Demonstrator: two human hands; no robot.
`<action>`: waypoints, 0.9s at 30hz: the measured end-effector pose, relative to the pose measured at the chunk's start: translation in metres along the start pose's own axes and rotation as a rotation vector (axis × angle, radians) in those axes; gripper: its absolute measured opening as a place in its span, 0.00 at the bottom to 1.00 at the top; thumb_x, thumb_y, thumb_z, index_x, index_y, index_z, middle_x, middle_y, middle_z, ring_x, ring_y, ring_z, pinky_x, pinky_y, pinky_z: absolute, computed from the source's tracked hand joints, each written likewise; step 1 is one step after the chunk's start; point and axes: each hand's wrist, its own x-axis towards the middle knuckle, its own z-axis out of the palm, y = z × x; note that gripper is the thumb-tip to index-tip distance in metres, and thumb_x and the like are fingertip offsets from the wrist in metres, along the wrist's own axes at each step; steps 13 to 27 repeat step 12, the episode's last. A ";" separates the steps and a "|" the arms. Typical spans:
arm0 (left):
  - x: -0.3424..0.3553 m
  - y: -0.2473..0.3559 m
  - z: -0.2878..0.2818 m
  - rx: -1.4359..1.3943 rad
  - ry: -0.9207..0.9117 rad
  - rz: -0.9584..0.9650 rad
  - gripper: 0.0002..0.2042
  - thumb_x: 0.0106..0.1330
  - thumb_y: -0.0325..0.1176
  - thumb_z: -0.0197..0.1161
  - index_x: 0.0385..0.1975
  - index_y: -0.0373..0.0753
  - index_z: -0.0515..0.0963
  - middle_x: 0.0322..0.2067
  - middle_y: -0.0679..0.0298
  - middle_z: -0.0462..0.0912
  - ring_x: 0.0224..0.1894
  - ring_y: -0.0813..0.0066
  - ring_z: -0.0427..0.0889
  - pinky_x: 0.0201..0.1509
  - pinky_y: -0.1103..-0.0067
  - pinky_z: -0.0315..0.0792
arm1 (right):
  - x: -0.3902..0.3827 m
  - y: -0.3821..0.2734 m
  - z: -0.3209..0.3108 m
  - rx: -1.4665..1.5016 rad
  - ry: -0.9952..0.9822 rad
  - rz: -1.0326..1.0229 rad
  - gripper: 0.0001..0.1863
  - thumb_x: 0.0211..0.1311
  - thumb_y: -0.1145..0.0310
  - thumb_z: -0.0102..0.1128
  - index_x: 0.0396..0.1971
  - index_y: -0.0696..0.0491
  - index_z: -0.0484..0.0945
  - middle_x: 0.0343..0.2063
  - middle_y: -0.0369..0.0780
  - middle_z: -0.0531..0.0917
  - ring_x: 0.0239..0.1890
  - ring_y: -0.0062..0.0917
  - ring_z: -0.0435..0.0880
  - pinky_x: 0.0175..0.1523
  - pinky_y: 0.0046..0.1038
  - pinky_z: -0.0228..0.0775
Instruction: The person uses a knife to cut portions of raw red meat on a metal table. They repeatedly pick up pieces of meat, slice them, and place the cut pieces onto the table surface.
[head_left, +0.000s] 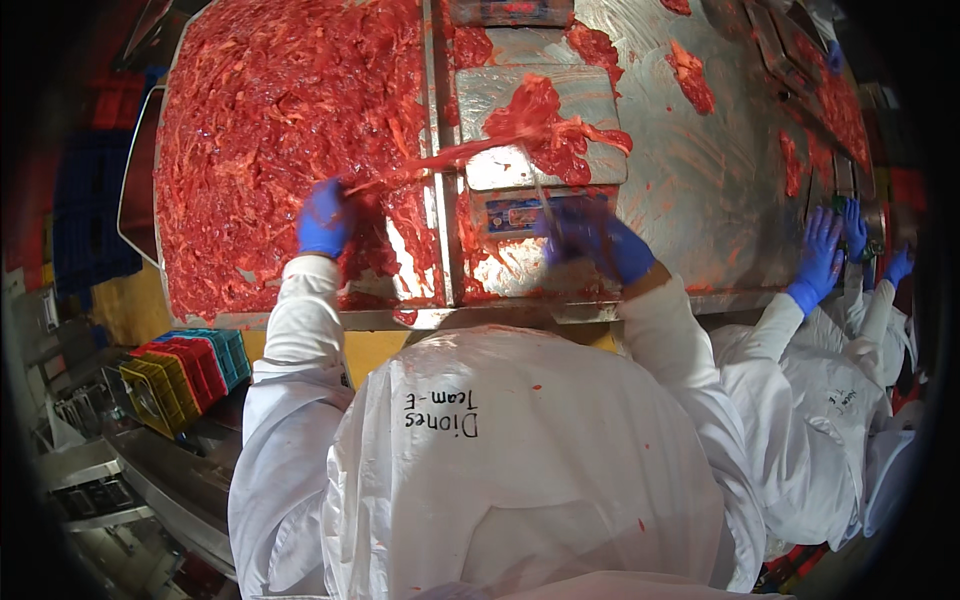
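Observation:
My left hand [325,220], in a blue glove, is closed at the divider's left side over a bed of trimmed red meat. From its fingers a long strip of meat [455,156] stretches rightward across the metal divider. The strip runs toward a larger piece of meat [545,125] lying on the steel plate of a bench scale [478,100]. In front of that plate is my right hand [600,240], also blue-gloved and somewhat blurred. It is closed on a knife [541,195], whose thin blade points away toward the meat.
The meat bed [270,130] fills the left tray. A raised metal divider [440,200] separates it from a steel table [710,190] with scattered scraps. A second scale stands farther back. At right, co-workers' gloved hands [820,255] work. Stacked crates [190,370] stand lower left.

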 end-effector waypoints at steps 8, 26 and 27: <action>-0.024 0.070 -0.006 -0.154 0.173 0.283 0.33 0.52 0.34 0.73 0.63 0.43 0.77 0.69 0.40 0.69 0.68 0.39 0.72 0.72 0.57 0.68 | -0.011 0.020 -0.046 0.575 0.015 0.006 0.17 0.75 0.59 0.63 0.51 0.57 0.80 0.39 0.39 0.85 0.38 0.27 0.84 0.50 0.30 0.78; 0.007 0.131 -0.005 -0.253 0.173 0.401 0.33 0.57 0.36 0.73 0.66 0.42 0.75 0.71 0.42 0.67 0.71 0.40 0.69 0.76 0.58 0.64 | 0.015 0.030 -0.035 0.048 0.352 -0.278 0.20 0.74 0.54 0.65 0.52 0.54 0.81 0.40 0.36 0.85 0.40 0.28 0.83 0.51 0.30 0.76; 0.007 0.131 -0.005 -0.253 0.173 0.401 0.33 0.57 0.36 0.73 0.66 0.42 0.75 0.71 0.42 0.67 0.71 0.40 0.69 0.76 0.58 0.64 | 0.015 0.030 -0.035 0.048 0.352 -0.278 0.20 0.74 0.54 0.65 0.52 0.54 0.81 0.40 0.36 0.85 0.40 0.28 0.83 0.51 0.30 0.76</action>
